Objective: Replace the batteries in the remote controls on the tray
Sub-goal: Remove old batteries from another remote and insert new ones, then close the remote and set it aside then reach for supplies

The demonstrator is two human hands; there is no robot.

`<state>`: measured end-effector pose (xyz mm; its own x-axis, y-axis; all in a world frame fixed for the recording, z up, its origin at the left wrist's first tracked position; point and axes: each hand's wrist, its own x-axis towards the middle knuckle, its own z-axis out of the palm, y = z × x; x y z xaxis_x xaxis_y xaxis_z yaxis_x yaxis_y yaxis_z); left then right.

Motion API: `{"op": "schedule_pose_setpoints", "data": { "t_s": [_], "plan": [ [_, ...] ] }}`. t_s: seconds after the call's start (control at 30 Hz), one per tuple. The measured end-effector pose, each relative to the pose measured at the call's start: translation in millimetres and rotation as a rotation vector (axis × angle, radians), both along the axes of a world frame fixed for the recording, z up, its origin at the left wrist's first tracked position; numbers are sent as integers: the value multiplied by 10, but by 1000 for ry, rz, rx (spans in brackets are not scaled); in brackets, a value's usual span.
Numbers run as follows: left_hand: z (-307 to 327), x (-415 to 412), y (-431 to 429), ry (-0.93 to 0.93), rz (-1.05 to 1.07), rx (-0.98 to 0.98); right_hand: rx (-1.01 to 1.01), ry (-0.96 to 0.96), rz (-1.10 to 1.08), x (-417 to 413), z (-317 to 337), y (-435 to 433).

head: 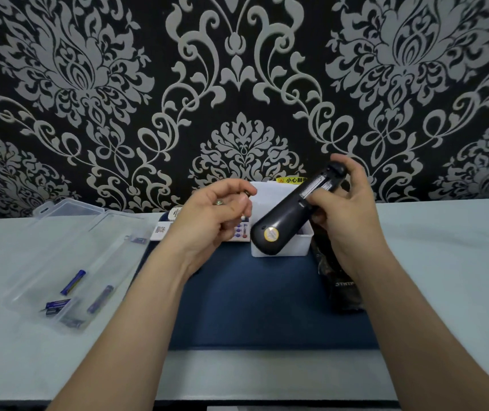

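Observation:
My right hand [345,209] grips a black remote control [287,218], held back side up above the white bin, with its battery compartment open near the far end. A round yellow sticker sits on its near end. My left hand [210,215] is raised beside it, fingers curled and pinching batteries [244,195] whose metal ends show at the fingertips. A white remote with blue buttons [241,232] lies on the blue tray [252,304] behind my left hand. Another dark remote [341,289] lies on the tray's right side, partly hidden by my right forearm.
A small white bin [280,249] stands at the back of the tray. An open clear plastic case [59,262] holding several blue batteries [72,281] lies on the pale table [444,277] to the left. White items [160,229] lie by the tray's far left corner. A patterned wall rises behind.

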<state>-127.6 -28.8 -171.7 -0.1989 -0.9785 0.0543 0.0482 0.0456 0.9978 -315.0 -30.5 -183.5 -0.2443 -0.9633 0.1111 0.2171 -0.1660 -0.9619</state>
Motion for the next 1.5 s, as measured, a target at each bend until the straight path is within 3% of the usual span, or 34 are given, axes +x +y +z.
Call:
{"op": "schedule_pose_setpoints", "data": {
  "t_s": [0.23, 0.37, 0.5, 0.67, 0.77, 0.87, 1.07, 1.3, 1.43, 1.5],
  "plan": [
    [-126, -316, -153, -471, 292, -215, 87, 30, -66, -173, -2, 17],
    [-136, -416, -226, -682, 196, -249, 113, 89, -29, -227, -28, 9],
    [-177, -439, -198, -727, 107, -313, 130, 86, -37, -238, -8, 3],
    [-130, -361, -158, -554, 256, -298, 123, 74, 0, -198, 4, 12],
    [-25, -307, -74, -349, 115, -174, 75, 63, 67, -83, 20, 15],
    [-9, -211, -16, -423, -49, -113, 20, 59, 90, 91, 42, 23],
    [23, 192, 96, -503, -19, -163, 24, 129, 125, 380, 44, 12],
    [81, 852, 255, -294, 323, -231, 203, 363, 476, 782, 131, 55],
    [76, 1182, 284, -219, 433, -206, 266, 326, 737, 1024, 84, 130],
    [87, 1428, 319, -274, 573, -190, 249, 270, 733, 1155, 65, 157]
  ]
}}
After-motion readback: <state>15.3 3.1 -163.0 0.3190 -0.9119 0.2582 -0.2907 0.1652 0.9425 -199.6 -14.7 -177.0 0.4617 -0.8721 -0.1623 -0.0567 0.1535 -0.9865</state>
